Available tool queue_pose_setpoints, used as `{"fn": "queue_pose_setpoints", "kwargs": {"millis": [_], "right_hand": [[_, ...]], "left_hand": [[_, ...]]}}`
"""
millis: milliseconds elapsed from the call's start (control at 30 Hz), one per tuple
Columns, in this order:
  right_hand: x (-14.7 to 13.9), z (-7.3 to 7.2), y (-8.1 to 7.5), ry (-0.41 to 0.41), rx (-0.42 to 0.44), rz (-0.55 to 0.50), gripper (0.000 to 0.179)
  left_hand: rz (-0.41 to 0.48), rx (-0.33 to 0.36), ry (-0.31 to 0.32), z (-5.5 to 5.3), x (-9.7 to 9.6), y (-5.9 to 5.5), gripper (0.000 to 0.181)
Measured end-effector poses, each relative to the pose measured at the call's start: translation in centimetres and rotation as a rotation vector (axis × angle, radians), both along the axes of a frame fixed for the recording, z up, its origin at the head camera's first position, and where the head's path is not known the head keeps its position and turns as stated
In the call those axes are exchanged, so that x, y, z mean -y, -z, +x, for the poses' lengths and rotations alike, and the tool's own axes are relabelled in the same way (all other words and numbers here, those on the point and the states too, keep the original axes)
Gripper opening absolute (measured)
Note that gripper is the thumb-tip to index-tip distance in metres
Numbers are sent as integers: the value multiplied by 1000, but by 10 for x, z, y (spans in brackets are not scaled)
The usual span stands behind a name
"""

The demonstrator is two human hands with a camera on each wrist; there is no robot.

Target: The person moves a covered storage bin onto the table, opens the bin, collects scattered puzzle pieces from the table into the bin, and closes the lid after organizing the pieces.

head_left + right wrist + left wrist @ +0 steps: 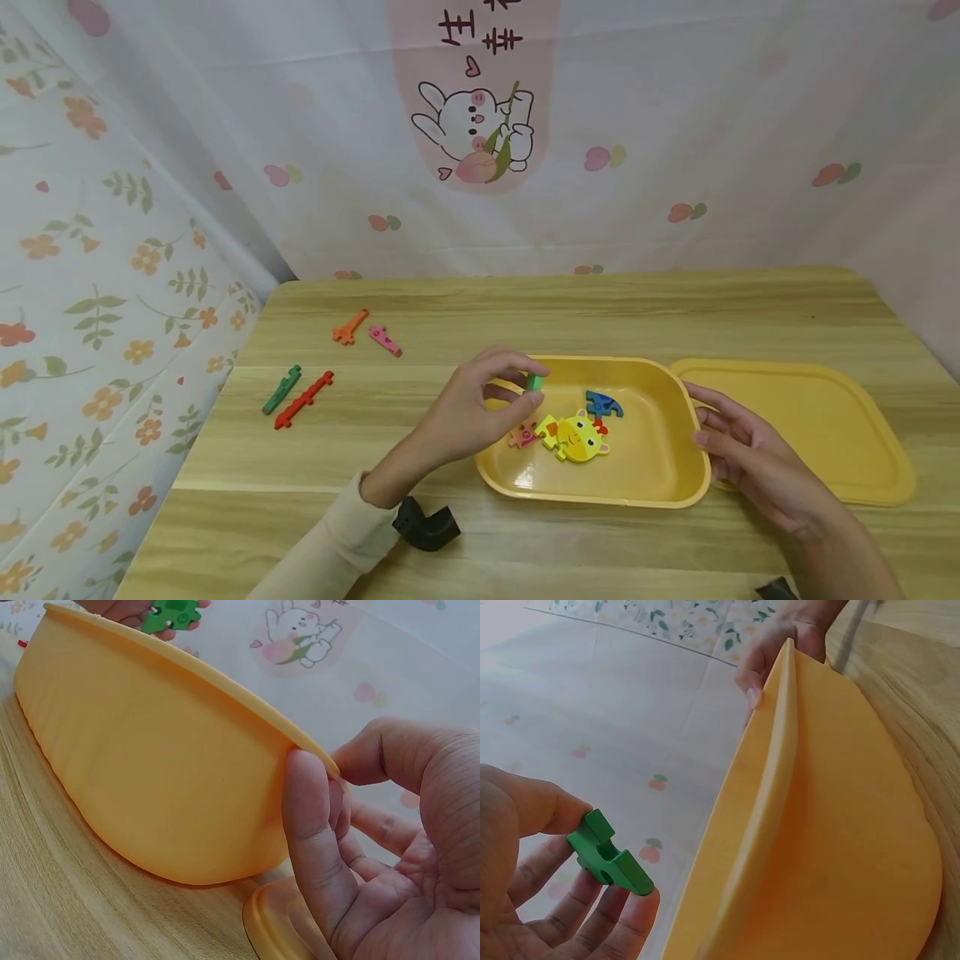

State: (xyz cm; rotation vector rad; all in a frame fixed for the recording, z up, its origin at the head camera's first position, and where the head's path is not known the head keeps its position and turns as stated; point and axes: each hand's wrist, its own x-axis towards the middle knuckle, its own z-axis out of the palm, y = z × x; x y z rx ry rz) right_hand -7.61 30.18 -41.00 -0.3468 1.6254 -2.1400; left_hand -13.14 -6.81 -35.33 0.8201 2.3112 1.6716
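Between thumb and fingers my left hand (487,404) pinches a small green puzzle piece (609,853) with notched edges, held over the left part of a yellow plastic box (592,493). My right hand (757,454) grips the box's right rim, its thumb and fingers on either side of the wall in the right wrist view. Inside the box lie a yellow giraffe-head piece (583,442), a blue piece (602,404) and a pink piece (522,434), partly behind the left hand. The box stands tilted in both wrist views.
A yellow lid (817,425) lies to the right of the box, partly under its edge. At the table's left are an orange piece (349,327), a pink strip (386,340), a green strip (282,389) and a red strip (303,401). A printed curtain (600,100) hangs behind.
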Motion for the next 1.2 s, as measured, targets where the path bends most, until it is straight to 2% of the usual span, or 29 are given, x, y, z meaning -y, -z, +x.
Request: {"fn": "queue_pose_setpoints", "kwargs": {"millis": [267,467,667,867,1067,1200], "right_hand": [[0,-1,0,8,0,3,55],[-1,-1,1,-3,-11,-4,55],[-2,0,2,-9,-8,-15,56],[-2,1,4,-19,-1,1,59],[-3,0,5,-20,-10,-5,58],[-2,-1,4,-5,-11,4,56]], "left_hand": [[1,0,5,3,-2,-2,25],[-14,-45,12,3,-3,0,25],[-67,-118,36,3,-4,3,23],[-95,-131,36,5,-5,3,23],[-132,-224,43,5,-6,3,21],[-172,-274,22,4,-6,3,22]]}}
